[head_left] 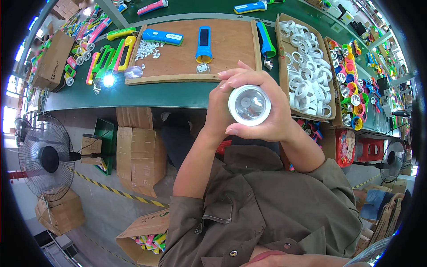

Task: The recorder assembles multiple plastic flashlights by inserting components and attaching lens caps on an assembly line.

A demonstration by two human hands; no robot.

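Both my hands close around a flashlight head [249,105] with a white ring and a shiny reflector, its front turned up toward me. My left hand [219,104] wraps its left side; my right hand [272,100] grips it from the right, thumb below and fingers over the top. Any body behind the ring is hidden. Just beyond, on a brown board [173,60], lies a blue flashlight body [204,42] with a yellow mouth. A small clear part with a white piece [203,68] sits by that mouth. A blue-green flashlight [162,37] lies farther left.
Small white pieces [149,49] and clear lenses [133,72] lie at the board's left. Beside them are several coloured flashlights, one lit [108,80]. A carton of white rings [307,66] stands right, next to a box of coloured heads [353,89]. A fan [49,159] stands left.
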